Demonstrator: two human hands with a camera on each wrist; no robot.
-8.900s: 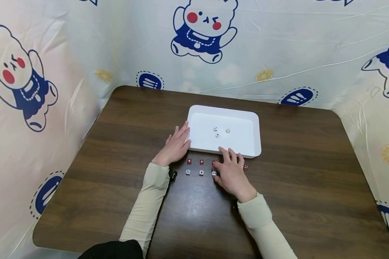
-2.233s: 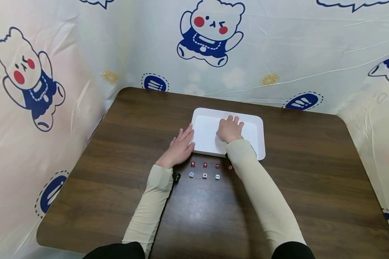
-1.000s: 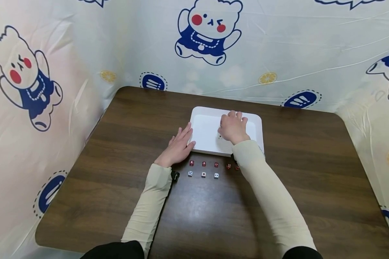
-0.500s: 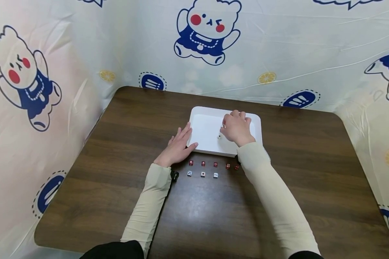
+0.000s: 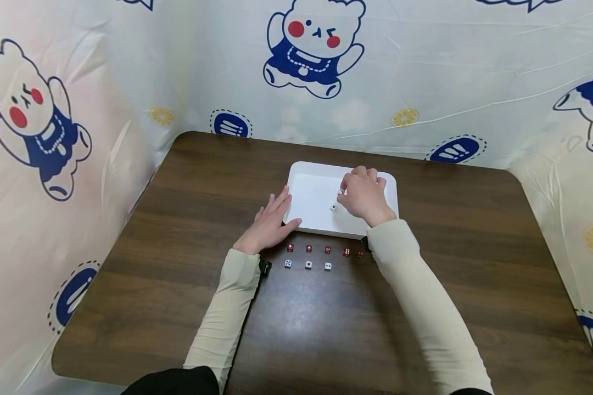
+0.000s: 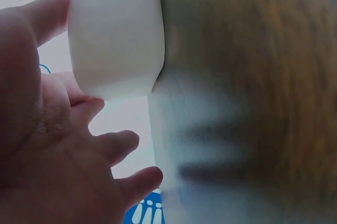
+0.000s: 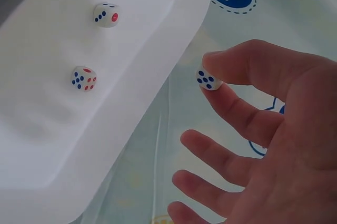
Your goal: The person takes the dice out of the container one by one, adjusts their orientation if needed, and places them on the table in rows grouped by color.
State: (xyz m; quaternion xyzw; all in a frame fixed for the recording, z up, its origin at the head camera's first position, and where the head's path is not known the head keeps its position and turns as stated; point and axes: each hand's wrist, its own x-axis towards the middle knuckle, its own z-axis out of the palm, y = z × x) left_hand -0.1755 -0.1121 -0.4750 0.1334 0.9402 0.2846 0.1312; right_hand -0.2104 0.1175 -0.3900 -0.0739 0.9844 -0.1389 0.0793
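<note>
My right hand (image 5: 367, 196) is over the white tray (image 5: 310, 219) and pinches a white die (image 7: 207, 80) with blue pips between thumb and index finger; its other fingers are spread. Inside the tray, the right wrist view has two more white dice, one (image 7: 107, 14) farther up and one (image 7: 84, 79) below it. Only one tray die (image 5: 333, 208) shows clearly in the head view beside the hand. With fingers extended, my left hand (image 5: 267, 224) rests against the tray's left side; the left wrist view shows the thumb and fingertips at the tray wall (image 6: 117, 34).
In front of the tray, a row of several red dice (image 5: 328, 250) lies on the brown table (image 5: 217, 181). A row of three white dice (image 5: 308, 265) lies nearer, below the red ones. The right sleeve (image 5: 425, 285) partly covers the red row's right end. A printed curtain (image 5: 188, 60) surrounds the table.
My right hand went from the white row into the tray. Over the last second it shifted slightly right, uncovering a tray die and more red dice. My left hand stayed at the tray.
</note>
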